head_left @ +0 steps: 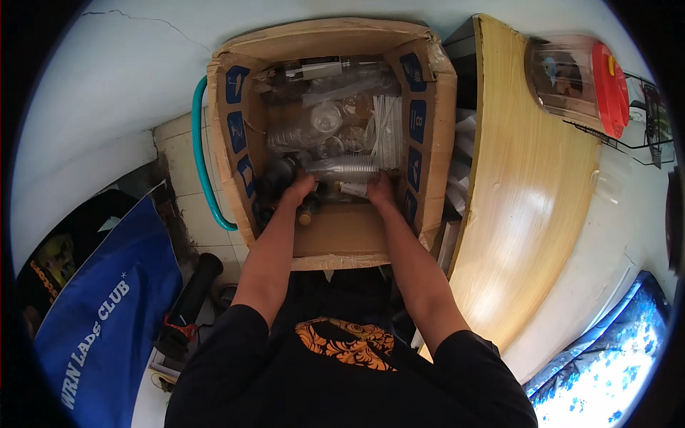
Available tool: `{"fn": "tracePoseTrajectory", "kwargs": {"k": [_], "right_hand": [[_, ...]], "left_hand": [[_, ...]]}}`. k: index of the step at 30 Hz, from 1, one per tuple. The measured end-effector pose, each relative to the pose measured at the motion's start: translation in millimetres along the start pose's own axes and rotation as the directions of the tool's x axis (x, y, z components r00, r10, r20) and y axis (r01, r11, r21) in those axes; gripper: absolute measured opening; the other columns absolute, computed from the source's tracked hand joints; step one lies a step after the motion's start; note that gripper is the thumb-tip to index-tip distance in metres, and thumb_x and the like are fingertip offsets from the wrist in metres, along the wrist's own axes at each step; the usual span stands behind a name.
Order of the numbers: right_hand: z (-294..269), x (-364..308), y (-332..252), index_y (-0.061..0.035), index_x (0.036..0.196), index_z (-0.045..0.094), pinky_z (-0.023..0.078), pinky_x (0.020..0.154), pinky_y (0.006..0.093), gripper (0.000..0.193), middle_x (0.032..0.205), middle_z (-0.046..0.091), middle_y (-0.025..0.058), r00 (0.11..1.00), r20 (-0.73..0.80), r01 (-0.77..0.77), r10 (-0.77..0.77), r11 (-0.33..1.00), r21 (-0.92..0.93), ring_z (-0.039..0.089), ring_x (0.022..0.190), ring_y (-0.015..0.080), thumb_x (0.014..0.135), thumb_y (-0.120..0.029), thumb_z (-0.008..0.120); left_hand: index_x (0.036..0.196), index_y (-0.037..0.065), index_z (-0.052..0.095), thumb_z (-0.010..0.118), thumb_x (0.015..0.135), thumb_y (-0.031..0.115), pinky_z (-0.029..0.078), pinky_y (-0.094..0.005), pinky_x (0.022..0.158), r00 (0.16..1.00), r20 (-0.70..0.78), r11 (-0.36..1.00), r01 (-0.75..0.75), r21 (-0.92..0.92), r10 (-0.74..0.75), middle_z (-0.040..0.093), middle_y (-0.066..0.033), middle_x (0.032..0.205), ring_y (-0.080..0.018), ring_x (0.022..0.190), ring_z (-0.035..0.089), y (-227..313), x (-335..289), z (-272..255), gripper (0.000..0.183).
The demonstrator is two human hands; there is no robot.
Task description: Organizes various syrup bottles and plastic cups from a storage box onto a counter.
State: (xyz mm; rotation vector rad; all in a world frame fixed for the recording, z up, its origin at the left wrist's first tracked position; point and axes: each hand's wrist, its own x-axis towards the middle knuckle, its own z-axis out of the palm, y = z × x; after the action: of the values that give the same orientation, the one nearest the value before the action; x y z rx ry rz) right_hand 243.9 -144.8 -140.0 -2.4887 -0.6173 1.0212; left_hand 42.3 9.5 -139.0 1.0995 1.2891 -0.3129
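- Left hand (302,189): inside the cardboard box (441,135), left of the box's middle, fingers bent at the left end of the cup stack; how tightly they close cannot be told.
- Right hand (380,190): inside the box, right of its middle, at the stack's other end; its fingers are partly hidden, so its opening and hold cannot be told.
- Cup stack (346,168): clear, ribbed plastic, lying crosswise in the nearer half of the box, between the hands.
- White sticks (387,132): a bundle along the box's right inner side, beyond the right hand.
- Rounded clear plastic pieces (326,117): in the box's middle, beyond the stack.
- Yellowish round cap (305,217): in the box's near left part, just below the left hand.
- Teal tube (200,150): curving outside the box's left side.
- Wooden board (528,192): right of the box.
- Clear jar (564,78) with a red lid (610,89): farther right of the box, past the board.
- Blue banner (121,299): left of the box, toward the person.
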Motion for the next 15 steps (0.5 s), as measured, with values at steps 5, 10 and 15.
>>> {"fn": "tracePoseTrajectory", "kwargs": {"k": [5,10,15], "right_hand": [[-32.3,-24.9,-78.0,0.0034,0.124,0.054,0.051,0.083,0.0383,0.039,0.099,0.068,0.0218,0.992,0.037,0.113,-0.123,0.974,0.196,0.067,0.093,0.0316,0.096,-0.024,0.055],[-84.5,-27.9,-101.0,0.0039,0.105,0.063,0.048,0.076,0.0337,0.036,0.09,0.068,0.017,0.988,-0.046,0.153,-0.146,0.951,0.271,0.064,0.082,0.0215,0.099,-0.03,0.054],[-130.4,-64.5,-155.3,0.0049,0.105,0.064,0.046,0.082,0.0315,0.042,0.093,0.068,0.0132,0.998,0.022,0.042,-0.057,0.903,0.428,0.06,0.088,0.0178,0.1,-0.035,0.052]], "left_hand": [[0.143,0.002,0.037,0.054,0.093,0.054,0.037,-0.038,0.102,0.996,-0.018,0.991,0.082,-0.104,-0.085,0.05,-0.0124,0.134,-0.0268,0.119,0.048,3.1,-27.1,-27.4,0.074],[0.14,0.003,0.041,0.054,0.09,0.061,0.035,-0.0353,0.104,0.991,0.086,0.984,0.115,-0.135,-0.104,0.048,-0.0124,0.139,-0.0262,0.127,0.046,72.2,-83.2,-38.5,0.078],[0.133,0.004,0.043,0.059,0.089,0.061,0.044,-0.0408,0.098,0.998,-0.055,0.916,-0.024,-0.401,0.002,0.048,-0.0113,0.132,-0.027,0.126,0.044,78.9,-132.2,-60.2,0.074]]}}
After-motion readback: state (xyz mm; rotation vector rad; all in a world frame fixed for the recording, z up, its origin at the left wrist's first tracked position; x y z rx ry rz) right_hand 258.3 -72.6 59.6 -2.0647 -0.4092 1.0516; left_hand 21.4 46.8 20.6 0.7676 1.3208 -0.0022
